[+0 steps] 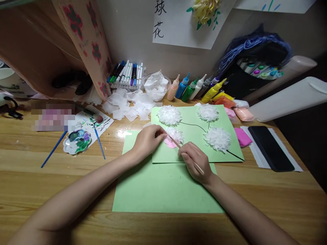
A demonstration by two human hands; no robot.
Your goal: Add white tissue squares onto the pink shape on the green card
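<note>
On the upper green sheet (192, 115), toward its left side, lies the pink patch (170, 143), with the lower-left white paper flower (176, 133) directly above it. The right hand (195, 160) is closed around a thin wooden stick (174, 141), its point directed at the patch and the fingertips of the left hand (149, 137). The left thumb and fingers meet beside the stick's tip; whether they pinch a scrap of paper or only brush the stick cannot be told. Principal hazard: the tip works close to bare fingers, so excess downward force could cause it to skid and poke a fingertip. If the pink material is soft, as it appears, the same force could gouge or smear it, or dent the sheet beneath. The petals look light and loosely raised; a careless sideways stroke could flatten or detach them. Secondary hazard: the upper sheet overlaps the lower green sheet (158, 190), and both forearms cross close by; dragging a wrist could slide one sheet over the other and spoil the tip's aim. Loose white paper squares (134, 106) lie behind the left hand; a sleeveless arm sweeping back, or a draught, could scatter them across the work.
</note>
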